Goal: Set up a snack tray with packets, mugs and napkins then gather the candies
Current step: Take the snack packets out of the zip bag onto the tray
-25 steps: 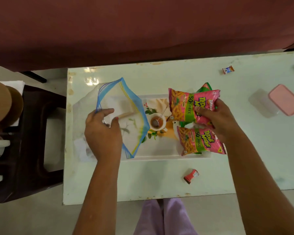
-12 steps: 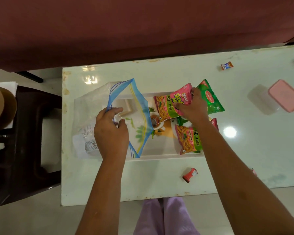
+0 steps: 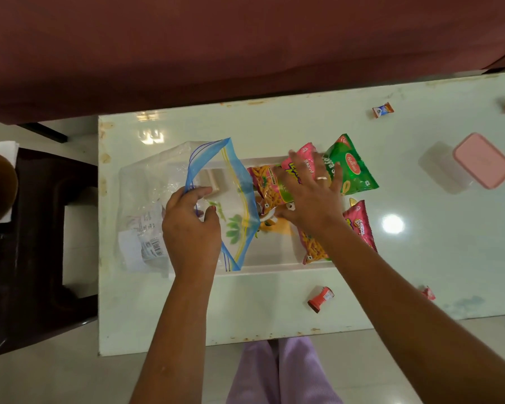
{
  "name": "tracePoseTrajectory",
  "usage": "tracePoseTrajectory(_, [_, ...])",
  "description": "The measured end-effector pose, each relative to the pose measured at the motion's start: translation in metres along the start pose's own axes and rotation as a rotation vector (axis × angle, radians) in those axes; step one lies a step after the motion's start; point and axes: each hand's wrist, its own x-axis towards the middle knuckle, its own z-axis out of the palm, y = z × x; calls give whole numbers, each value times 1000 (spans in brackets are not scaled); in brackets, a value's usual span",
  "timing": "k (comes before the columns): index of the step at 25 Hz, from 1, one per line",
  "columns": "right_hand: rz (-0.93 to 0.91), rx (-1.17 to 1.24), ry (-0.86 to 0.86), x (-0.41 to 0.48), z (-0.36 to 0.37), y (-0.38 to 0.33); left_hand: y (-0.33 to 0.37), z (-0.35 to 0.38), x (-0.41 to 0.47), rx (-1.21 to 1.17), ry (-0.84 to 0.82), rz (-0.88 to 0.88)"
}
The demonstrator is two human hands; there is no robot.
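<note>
Partly, a zip bag (image 3: 155, 182) covers the tray (image 3: 274, 268); orange candy (image 3: 320, 298) lies near.

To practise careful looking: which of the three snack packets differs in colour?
The green foil snack packet with the red logo; the upper pink foil packet and lower pink foil packet match each other.

3 snack packets (image 3: 270, 186) crowd the white tray's (image 3: 274, 269) right end.

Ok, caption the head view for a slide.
Left hand holds zip bag; right hand rests on pink packet over tray.
</note>
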Motion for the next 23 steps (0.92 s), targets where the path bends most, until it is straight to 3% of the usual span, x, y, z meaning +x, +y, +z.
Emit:
tracePoseTrajectory(2, [-84, -101, -40, 9, 9, 5, -1, 0, -1, 2, 3, 8])
tracePoseTrajectory(8, [2, -182, -39, 20, 23, 3, -3, -1, -1, 11, 10, 1])
tracePoseTrajectory(17, [104, -28, 61, 10, 35, -7, -4, -5, -3, 4, 22, 37])
tracePoseTrajectory(23, [-14, -103, -46, 13, 13, 20, -7, -7, -8, -18, 10, 49])
